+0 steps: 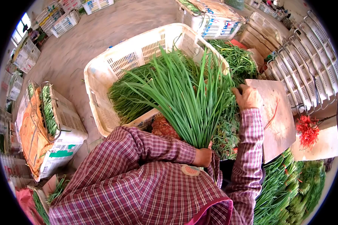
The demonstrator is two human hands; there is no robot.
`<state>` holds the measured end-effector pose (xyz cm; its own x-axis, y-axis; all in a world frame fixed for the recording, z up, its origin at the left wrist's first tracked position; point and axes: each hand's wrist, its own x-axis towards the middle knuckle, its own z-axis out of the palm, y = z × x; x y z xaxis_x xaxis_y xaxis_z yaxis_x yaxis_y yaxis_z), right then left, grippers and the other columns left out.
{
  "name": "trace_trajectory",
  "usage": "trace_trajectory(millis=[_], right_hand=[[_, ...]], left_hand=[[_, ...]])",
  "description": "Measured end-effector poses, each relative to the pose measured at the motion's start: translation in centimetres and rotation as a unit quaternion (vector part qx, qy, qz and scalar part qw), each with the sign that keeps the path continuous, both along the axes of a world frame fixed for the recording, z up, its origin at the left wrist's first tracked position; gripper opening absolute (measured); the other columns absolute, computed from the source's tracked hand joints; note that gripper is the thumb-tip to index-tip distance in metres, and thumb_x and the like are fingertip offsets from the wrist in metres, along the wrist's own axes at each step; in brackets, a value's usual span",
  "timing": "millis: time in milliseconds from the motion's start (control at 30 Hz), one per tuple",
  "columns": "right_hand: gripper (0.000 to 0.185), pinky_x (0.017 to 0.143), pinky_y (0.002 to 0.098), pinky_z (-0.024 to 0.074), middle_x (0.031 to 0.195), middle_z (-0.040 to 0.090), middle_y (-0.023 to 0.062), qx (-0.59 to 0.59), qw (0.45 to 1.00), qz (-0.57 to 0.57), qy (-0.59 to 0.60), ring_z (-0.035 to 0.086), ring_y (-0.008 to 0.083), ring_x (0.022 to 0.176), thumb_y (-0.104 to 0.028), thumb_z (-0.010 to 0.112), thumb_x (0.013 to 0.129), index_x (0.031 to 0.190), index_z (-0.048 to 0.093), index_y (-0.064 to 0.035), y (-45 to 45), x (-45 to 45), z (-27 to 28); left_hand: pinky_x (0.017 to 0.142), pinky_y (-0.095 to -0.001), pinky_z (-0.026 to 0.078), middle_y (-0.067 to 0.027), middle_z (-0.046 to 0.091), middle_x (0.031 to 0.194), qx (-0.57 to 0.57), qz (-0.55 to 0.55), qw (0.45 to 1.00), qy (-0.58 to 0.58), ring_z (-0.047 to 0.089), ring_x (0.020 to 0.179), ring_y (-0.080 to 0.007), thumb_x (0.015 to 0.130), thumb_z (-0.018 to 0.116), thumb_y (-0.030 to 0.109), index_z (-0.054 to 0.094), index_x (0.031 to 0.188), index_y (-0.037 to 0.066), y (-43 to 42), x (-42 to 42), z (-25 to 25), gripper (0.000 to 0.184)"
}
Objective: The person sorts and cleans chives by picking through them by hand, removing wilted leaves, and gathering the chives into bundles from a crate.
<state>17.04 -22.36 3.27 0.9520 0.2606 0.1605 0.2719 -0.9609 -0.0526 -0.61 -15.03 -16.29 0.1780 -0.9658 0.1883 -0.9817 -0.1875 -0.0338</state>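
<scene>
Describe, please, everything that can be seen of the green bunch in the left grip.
The bunch consists of many long, narrow green leaves, smooth and fresh-looking. The left grip closes around its lower end, where the stalks gather tightly; the bottom ends are hidden. From there it fans out away from the body, its tips spreading over the crate. Whether it touches the crate is unclear.

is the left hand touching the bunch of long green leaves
Touching: the head view shows the left hand closed around the lower end of the bunch of long green leaves, which fans out above the fist.
</scene>
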Motion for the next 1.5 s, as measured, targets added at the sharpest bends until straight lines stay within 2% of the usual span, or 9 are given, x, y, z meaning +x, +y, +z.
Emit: trace_trajectory(millis=[133,233,500,833,900,1033,1133,1200,1500], right_hand=[[0.029,0.063,0.0371,0.0547,0.08,0.068,0.0109,0.261,0.938,0.229,0.01,0.067,0.0249,0.068,-0.034,0.071,0.079,0.094,0.064,-0.0099,6.9,-4.6,-0.5],[0.033,0.065,0.0368,0.0543,0.083,0.07,0.0109,0.352,0.881,0.308,0.073,0.067,0.0244,0.071,-0.034,0.074,0.077,0.093,0.065,-0.0068,12.6,-6.3,-2.6],[0.022,0.065,0.0412,0.0512,0.075,0.066,0.0165,0.281,0.911,0.289,0.091,0.064,0.0345,0.068,-0.021,0.068,0.077,0.089,0.065,-0.0033,17.9,-7.8,-4.1],[0.011,0.066,0.0462,0.0476,0.075,0.06,0.0234,0.566,0.803,0.184,0.03,0.06,0.0433,0.073,-0.01,0.056,0.085,0.087,0.053,0.0004,17.0,-5.6,-5.3],[0.016,0.053,0.0336,0.0497,0.067,0.058,0.0158,0.655,0.735,0.146,0.102,0.063,0.0217,0.063,-0.013,0.056,0.087,0.087,0.055,0.0036,15.2,-4.6,-1.6],[0.013,0.054,0.0258,0.0499,0.078,0.063,0.0087,0.716,0.668,0.2,0.037,0.061,0.0127,0.065,-0.011,0.055,0.088,0.093,0.058,0.0014,9.6,-2.6,3.1],[0.015,0.069,0.0272,0.0511,0.092,0.067,0.0083,0.592,0.779,0.186,-0.09,0.063,0.0138,0.075,-0.013,0.058,0.087,0.099,0.065,-0.0053,1.2,-1.7,3.8],[0.017,0.076,0.0264,0.0494,0.09,0.067,0.0073,0.521,0.831,0.147,-0.128,0.062,0.0131,0.08,-0.015,0.061,0.087,0.099,0.068,-0.0065,-4.6,-1.7,3.2],[0.012,0.053,0.0188,0.0335,0.064,0.049,-0.0069,0.7,0.704,0.059,-0.101,0.042,0.002,0.058,-0.011,0.069,0.084,0.092,0.06,-0.0062,-12.0,-5.6,0.2]], left_hand=[[0.055,-0.0358,0.047,0.0012,0.06,0.058,-0.02,-0.018,0.999,-0.02,0.058,0.058,-0.0179,0.07,0.064,0.019,0.065,0.055,0.014,-1.1,-0.1,-6.0,0.016],[0.073,-0.0335,0.052,-0.0035,0.067,0.085,0.074,0.012,0.992,0.104,0.062,0.077,-0.0161,0.084,0.056,0.019,0.07,0.083,0.011,-1.6,0.2,-4.6,0.016],[0.078,-0.0334,0.05,-0.0041,0.066,0.088,0.025,0.06,0.995,0.073,0.062,0.08,-0.016,0.087,0.052,0.018,0.067,0.088,0.008,-0.8,1.2,-4.4,0.018],[0.085,-0.0334,0.048,-0.0048,0.065,0.092,-0.035,0.009,0.998,0.06,0.061,0.082,-0.0158,0.092,0.047,0.017,0.063,0.094,0.006,-1.0,-0.3,-2.6,0.02],[0.086,-0.0333,0.048,-0.0049,0.064,0.092,-0.067,-0.007,0.996,0.059,0.06,0.083,-0.0157,0.093,0.046,0.017,0.062,0.095,0.005,-1.3,-0.3,-2.1,0.02],[0.089,-0.0333,0.047,-0.0052,0.064,0.094,-0.323,-0.018,0.946,-0.033,0.06,0.084,-0.0157,0.095,0.044,0.017,0.061,0.098,0.004,-0.7,0.6,-0.5,0.021],[0.069,-0.0329,0.052,-0.0044,0.06,0.076,0.073,-0.054,0.983,0.161,0.061,0.072,-0.0157,0.086,0.059,0.025,0.062,0.094,0.007,0.6,1.9,5.7,0.02],[0.052,-0.03,0.05,0.0001,0.056,0.058,0.085,-0.011,0.973,0.215,0.059,0.053,-0.0128,0.083,0.059,0.017,0.061,0.084,0.009,0.7,2.6,13.5,0.009],[0.083,-0.0325,0.052,-0.002,0.055,0.078,-0.441,-0.085,0.786,0.424,0.058,0.073,-0.015,0.072,0.068,0.027,0.054,0.095,0.005,11.4,15.9,37.2,0.035]])
